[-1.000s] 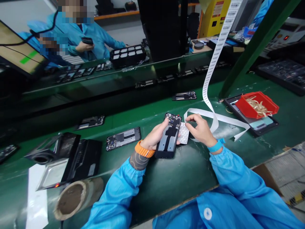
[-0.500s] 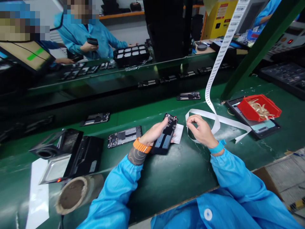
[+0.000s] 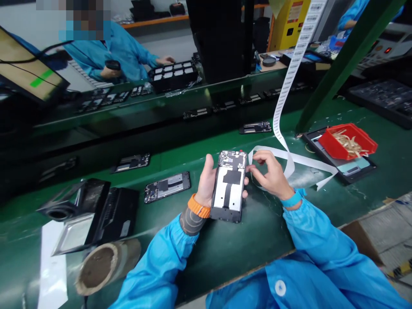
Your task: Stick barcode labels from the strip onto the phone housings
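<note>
On the green belt [image 3: 225, 244] we hold an open phone frame [image 3: 230, 189] tilted up, inner side facing us, just above the surface. Our left hand [image 3: 206, 182] wraps its left edge, thumb along the side. Our right hand [image 3: 272, 174] pinches at the frame's upper right corner, probably on a small label from the white label strip [image 3: 289, 77]. Keep the frame steady while seating it squarely.

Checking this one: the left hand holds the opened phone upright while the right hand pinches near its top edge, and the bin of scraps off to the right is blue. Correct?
Not quite. In the head view the bin is red, not blue. The rest stands: the left hand holds the phone and the right hand pinches by its top edge.
</note>
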Motion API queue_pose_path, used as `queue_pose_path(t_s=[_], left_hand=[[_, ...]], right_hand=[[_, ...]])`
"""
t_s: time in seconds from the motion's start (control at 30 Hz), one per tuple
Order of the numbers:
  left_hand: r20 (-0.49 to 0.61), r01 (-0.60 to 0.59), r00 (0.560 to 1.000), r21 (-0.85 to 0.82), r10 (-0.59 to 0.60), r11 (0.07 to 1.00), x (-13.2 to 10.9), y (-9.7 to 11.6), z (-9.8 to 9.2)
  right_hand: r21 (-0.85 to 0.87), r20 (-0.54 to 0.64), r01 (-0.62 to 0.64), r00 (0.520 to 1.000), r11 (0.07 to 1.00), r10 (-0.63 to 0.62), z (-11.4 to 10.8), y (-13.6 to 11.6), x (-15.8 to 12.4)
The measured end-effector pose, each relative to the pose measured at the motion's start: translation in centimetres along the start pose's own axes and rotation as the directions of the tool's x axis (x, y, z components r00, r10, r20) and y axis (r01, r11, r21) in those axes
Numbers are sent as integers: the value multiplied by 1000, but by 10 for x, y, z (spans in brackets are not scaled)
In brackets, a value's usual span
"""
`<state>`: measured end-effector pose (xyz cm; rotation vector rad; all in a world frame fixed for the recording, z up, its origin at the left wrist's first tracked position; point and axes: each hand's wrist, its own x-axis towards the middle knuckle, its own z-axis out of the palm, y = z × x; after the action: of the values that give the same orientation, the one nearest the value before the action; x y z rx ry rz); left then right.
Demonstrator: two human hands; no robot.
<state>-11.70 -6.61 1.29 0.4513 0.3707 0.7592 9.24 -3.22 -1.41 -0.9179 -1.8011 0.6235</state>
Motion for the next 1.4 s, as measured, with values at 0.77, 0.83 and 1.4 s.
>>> queue_pose_path(t_s=[0.77,0.83,1.4], left_hand=[[-534,-42,831,217,155,975,30,-34,20],[-540,-18,831,215,134,977,31,-37,22],[-558,64,803,430,210,901,30,-34,26]], right_hand=[[352,537,-506,798,788,272,8,-31,-8],[325,552,-507,787,798,276,9,-33,-7],[250,594,-481,761,840,259,4,-36,-5]])
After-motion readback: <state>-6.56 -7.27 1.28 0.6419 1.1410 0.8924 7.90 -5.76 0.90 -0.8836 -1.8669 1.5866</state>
